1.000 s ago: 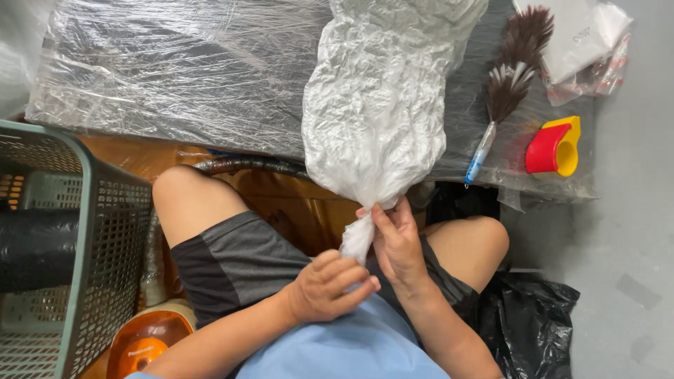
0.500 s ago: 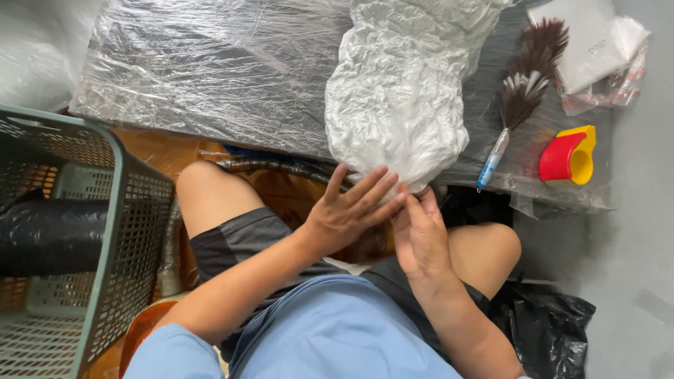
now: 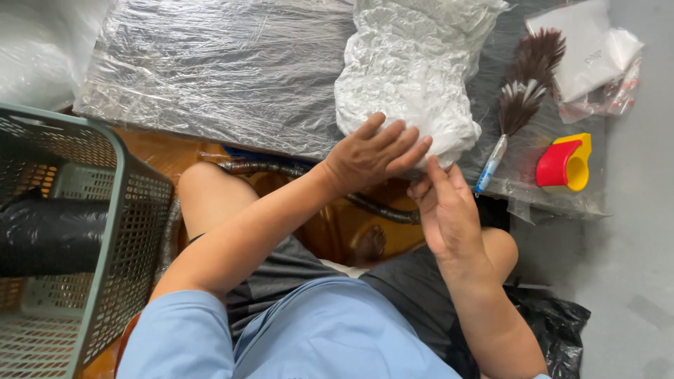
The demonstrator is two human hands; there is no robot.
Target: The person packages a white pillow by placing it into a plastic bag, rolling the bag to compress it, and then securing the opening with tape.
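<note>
The left hand (image 3: 372, 151) has risen from the lap onto the white bag (image 3: 411, 77).

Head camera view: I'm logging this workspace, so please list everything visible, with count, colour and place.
Crinkled white plastic bag: one, white, top centre on the wrapped surface.
Clear plastic sheeting: one, transparent, covering the dark surface.
Feather duster: one, brown with a blue-white handle, right of the bag.
Red and yellow plastic scoop: one, right edge.
Green mesh basket: one, left.
Black plastic bag: one, bottom right.
Left hand: flat on the bag's lower end.
Right hand: fingers at the bag's lower end.
</note>
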